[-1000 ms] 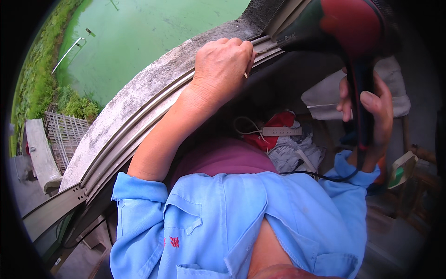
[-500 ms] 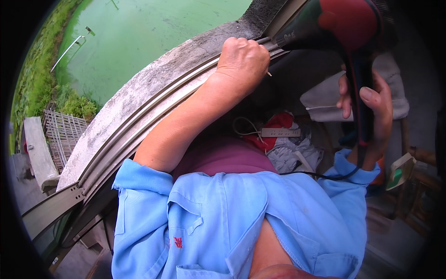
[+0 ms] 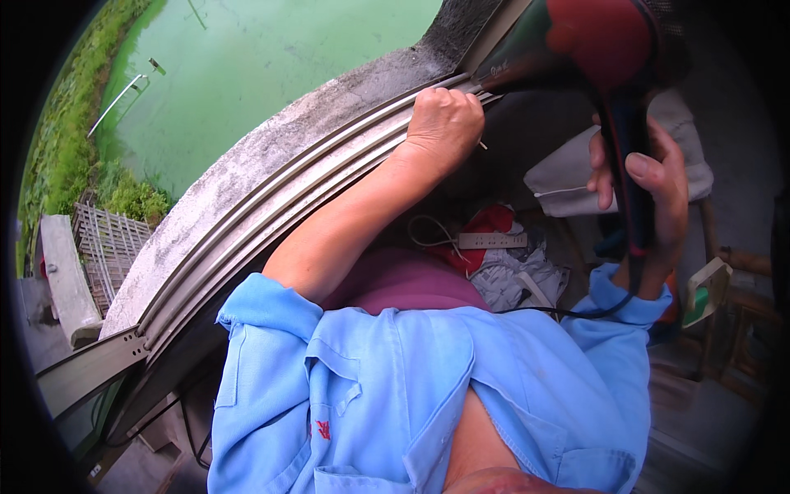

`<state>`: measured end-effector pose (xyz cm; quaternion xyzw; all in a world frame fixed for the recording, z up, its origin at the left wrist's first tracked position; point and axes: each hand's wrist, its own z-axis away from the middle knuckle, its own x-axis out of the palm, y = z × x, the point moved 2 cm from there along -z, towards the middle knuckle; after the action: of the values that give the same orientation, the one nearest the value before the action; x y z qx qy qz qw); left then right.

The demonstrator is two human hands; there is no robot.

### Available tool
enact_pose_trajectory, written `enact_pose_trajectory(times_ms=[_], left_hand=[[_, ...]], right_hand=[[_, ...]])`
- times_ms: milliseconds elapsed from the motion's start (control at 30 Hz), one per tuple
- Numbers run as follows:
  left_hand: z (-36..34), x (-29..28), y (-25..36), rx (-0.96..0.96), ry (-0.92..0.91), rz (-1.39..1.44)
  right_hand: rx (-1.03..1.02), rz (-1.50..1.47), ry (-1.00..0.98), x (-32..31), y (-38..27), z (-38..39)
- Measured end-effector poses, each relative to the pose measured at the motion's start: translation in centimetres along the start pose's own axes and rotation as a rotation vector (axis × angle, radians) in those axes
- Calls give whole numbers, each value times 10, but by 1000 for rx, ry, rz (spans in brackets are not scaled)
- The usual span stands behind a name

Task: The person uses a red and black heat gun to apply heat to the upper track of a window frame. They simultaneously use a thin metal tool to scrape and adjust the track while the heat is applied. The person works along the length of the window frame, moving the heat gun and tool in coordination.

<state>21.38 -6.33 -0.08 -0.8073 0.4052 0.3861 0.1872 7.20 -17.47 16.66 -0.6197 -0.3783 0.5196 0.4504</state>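
Observation:
My left hand (image 3: 444,123) is closed at the aluminium window track (image 3: 378,136), fingers curled down onto the rail beside the nozzle of a hair dryer; a thin pale tip of something small pokes out by its thumb, too small to name. My right hand (image 3: 662,173) grips the handle of the black and red hair dryer (image 3: 597,41), its nozzle angled left onto the track. The dryer's black cord runs down past my blue rolled sleeve and across my front.
Outside the rough concrete sill (image 3: 214,198) lie green water (image 3: 255,58), plants and a lattice panel (image 3: 103,255). Indoors are a pale cushion (image 3: 568,169), a white power strip (image 3: 492,240) on red and grey cloth (image 3: 514,276), and wooden furniture (image 3: 736,346) at the right.
My left hand has moved right and a little down along the track over the last second, still closed. The dryer and my right hand have shifted slightly left, the nozzle following the rail.

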Motion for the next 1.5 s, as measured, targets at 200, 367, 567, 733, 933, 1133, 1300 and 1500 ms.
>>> enact_pose_trajectory(times_ms=[200,367,567,733,933,1133,1300,1500], left_hand=[[37,-43,-26,-18,126,190],[55,-79,-40,-68,99,204],[32,-60,-38,-30,19,205],[9,-35,-40,-201,-217,332],[-4,-36,-37,-271,-265,387],[-8,-26,-15,-93,-135,329],[-16,-14,5,17,-69,16],[-29,-34,-6,-54,-399,72]], right_hand=[[11,8,31,-2,-1,8],[0,18,41,-5,2,3],[8,31,17,-4,0,0],[8,37,11,2,-4,-2],[1,4,25,-6,0,-3],[-28,-17,21,-7,1,-3],[-18,-3,6,-6,1,-4],[-22,4,16,-9,-3,-3]])
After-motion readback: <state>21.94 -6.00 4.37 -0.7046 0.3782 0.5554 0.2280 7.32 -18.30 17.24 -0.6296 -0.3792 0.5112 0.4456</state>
